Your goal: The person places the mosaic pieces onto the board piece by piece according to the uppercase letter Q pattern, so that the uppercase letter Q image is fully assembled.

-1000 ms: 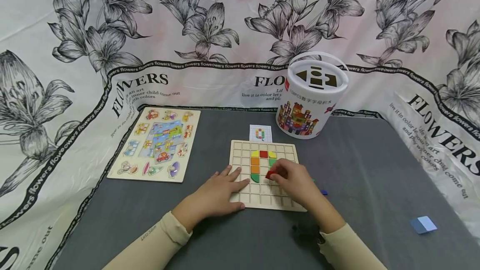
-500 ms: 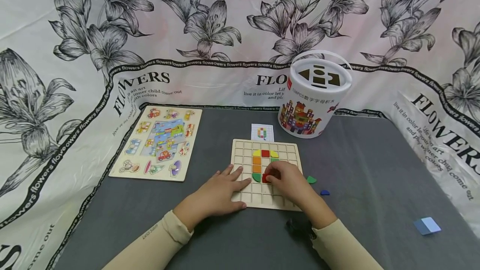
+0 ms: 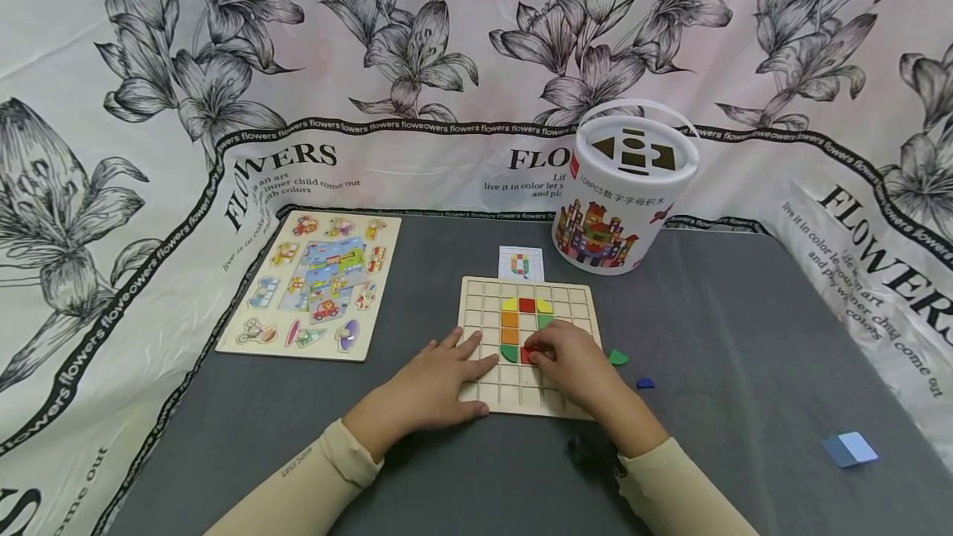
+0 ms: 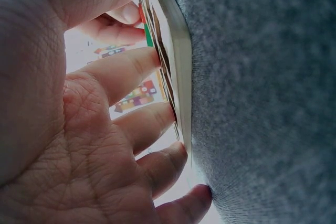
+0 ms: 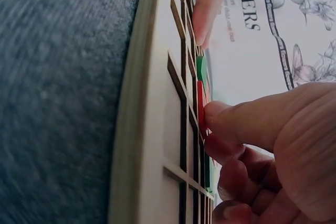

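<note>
A wooden grid board (image 3: 510, 397) lies on the grey table. My left hand (image 3: 432, 385) rests on its left side with fingers spread, thumb by the near edge. My right hand (image 3: 584, 370) pinches a red square block (image 3: 526, 356) by its right side; the block lies in a grid cell beside a green quarter-round block (image 3: 510, 352). In the right wrist view, thumb and curled fingers meet at the edge of that block. Up the board sit orange blocks (image 3: 510, 327), another red block (image 3: 527, 305) and yellow corner blocks (image 3: 545, 306). The right hand partly hides the right column.
A small pattern card (image 3: 520, 263) touches the board's far edge, with a white bucket (image 3: 625, 189) behind it. Loose green (image 3: 618, 357) and blue pieces (image 3: 645, 383) lie to the right, a light-blue block (image 3: 851, 449) farther out. A picture puzzle board (image 3: 308, 288) lies at left.
My right hand has brought the red block left and down into the cell beside the green one, then shifted slightly. The left hand stays on the board.
</note>
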A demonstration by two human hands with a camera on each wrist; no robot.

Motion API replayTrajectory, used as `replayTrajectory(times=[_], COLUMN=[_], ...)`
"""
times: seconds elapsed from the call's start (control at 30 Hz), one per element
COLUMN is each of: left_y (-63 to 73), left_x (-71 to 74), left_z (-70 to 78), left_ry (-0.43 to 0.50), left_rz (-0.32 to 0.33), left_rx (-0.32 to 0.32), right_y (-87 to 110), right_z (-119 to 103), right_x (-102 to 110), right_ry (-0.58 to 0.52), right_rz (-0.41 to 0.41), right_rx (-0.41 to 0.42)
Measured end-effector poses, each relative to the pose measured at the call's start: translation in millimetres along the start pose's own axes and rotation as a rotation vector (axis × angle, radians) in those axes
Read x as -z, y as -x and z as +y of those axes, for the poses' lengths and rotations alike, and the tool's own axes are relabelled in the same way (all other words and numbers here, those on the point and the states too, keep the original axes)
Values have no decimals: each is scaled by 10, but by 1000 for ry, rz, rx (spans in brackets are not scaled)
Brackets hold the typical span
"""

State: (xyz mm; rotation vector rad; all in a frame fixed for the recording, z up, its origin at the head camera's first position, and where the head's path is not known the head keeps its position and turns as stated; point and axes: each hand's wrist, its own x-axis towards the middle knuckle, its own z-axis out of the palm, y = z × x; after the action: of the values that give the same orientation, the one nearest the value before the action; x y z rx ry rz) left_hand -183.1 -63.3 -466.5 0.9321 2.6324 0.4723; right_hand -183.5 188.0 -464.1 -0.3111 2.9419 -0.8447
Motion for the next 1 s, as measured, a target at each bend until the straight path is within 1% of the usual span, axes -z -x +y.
replayTrajectory(times=[0.07,0.13,0.23,0.33,0.37,0.4,0.5,0.57,0.63,0.73,0.8,0.87,0.93,1.0], left_y=[-3,-6,-5,-6,-7,-9,-9,-14,-16,-16,-10,-3,3,7], left_x=[-6,-7,-3,6,9,10,12,16,16,15,13,12,9,9], left_z=[-1,1,7,14,15,16,16,18,18,15,12,9,8,9], left_ry=[-2,-4,-8,-11,-11,-12,-11,-10,-4,6,14,17,21,22], left_rz=[-1,-3,-3,-2,-3,-4,-7,-6,-6,-4,-4,-2,-1,1], left_rx=[0,0,0,1,2,3,8,7,5,2,0,-2,-4,-7], right_y=[8,19,22,16,14,11,9,15,23,59,105,186,286,392], right_z=[1,-1,-7,-18,-20,-19,-20,-5,30,164,319,509,705,880], right_x=[-1,-7,-29,-57,-65,-74,-80,-49,18,198,346,490,601,679], right_ry=[2,-11,-25,-18,-7,5,14,-6,-27,-65,-60,-49,-18,3], right_rz=[14,31,30,-16,-27,-34,-45,-38,-14,50,100,122,118,90], right_rx=[13,47,151,264,289,307,318,305,282,208,143,68,10,-22])
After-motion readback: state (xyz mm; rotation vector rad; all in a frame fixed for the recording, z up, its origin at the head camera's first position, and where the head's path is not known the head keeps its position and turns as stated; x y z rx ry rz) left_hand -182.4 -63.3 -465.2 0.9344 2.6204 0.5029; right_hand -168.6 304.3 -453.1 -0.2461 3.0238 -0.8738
